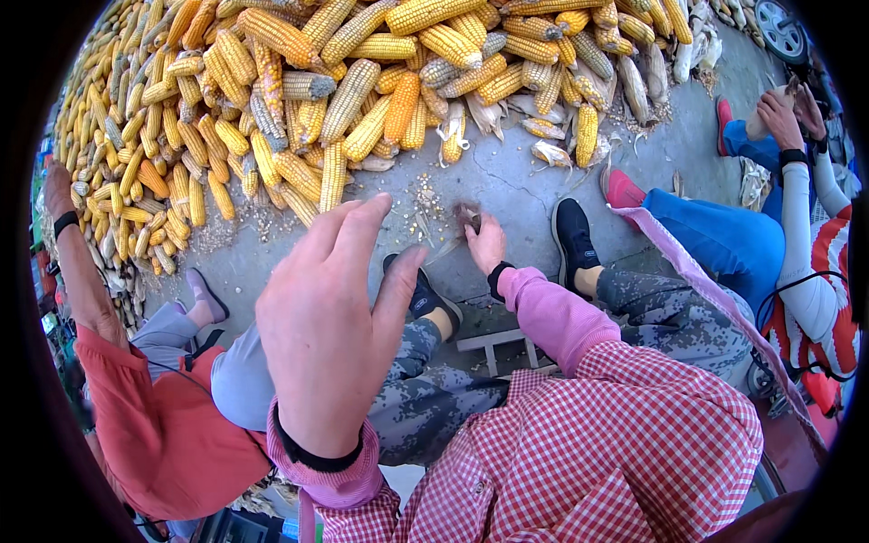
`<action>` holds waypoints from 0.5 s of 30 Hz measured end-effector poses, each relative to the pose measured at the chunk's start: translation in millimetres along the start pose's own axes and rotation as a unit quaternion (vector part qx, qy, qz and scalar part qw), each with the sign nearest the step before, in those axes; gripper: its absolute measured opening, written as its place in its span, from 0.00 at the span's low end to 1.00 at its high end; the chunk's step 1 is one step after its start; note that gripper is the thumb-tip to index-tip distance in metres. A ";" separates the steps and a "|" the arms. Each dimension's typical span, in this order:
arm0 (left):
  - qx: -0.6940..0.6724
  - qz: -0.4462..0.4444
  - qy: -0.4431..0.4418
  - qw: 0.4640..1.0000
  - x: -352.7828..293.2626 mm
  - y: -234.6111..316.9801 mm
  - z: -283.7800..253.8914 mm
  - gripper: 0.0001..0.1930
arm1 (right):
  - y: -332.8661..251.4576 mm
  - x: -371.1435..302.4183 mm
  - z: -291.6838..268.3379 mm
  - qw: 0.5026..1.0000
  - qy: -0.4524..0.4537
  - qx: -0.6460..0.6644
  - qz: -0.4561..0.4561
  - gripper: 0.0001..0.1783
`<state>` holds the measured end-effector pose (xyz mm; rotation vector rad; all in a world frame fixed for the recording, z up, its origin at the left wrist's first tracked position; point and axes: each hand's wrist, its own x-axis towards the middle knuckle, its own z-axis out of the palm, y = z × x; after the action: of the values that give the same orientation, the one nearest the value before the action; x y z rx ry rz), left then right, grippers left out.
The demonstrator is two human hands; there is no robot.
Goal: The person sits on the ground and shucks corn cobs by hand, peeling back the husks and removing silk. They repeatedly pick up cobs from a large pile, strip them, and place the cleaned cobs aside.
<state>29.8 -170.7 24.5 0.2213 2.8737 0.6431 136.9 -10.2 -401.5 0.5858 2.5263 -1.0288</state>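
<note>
My left hand (330, 317) is raised close to the camera, its fingers stretched and the thumb apart, with nothing in it. Lower down, between my shoes, my right hand (487, 242) pinches a small dark brown tuft (466, 215) that looks like dried corn silk. Beyond both hands rises a big heap of husked yellow corn cobs (348, 100), some of them greyish. Loose kernels (422, 201) lie scattered on the concrete beside the tuft. One cob (587, 134) rests at the heap's near right edge.
A co-worker in red (163, 425) sits at my left, reaching toward the heap. Another co-worker on the right holds a pale husked ear (769, 110) in both hands. Dry husks (634, 89) lie along the heap's right side. A small metal stool frame (496, 344) stands between my legs.
</note>
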 end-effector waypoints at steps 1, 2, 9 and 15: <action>-0.006 0.012 -0.005 1.000 6.3 -0.4 3.0 0.17 | 14.4 6.8 6.9 0.999 -0.003 -0.019 0.026 0.18; -0.007 0.011 -0.011 1.000 9.3 2.1 2.6 0.17 | 9.5 10.6 10.3 0.999 -0.031 -0.010 -0.004 0.18; 0.009 0.008 -0.012 1.000 2.5 10.5 3.1 0.18 | -48.0 42.4 -12.9 0.997 -0.008 0.030 -0.068 0.17; 0.013 0.022 -0.011 1.000 3.1 13.3 4.9 0.19 | 42.2 87.3 -83.5 0.965 0.247 0.035 0.083 0.19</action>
<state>29.3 -156.3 25.4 0.2948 2.8637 0.6085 69.9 98.4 -409.7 1.1812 2.7959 -1.0114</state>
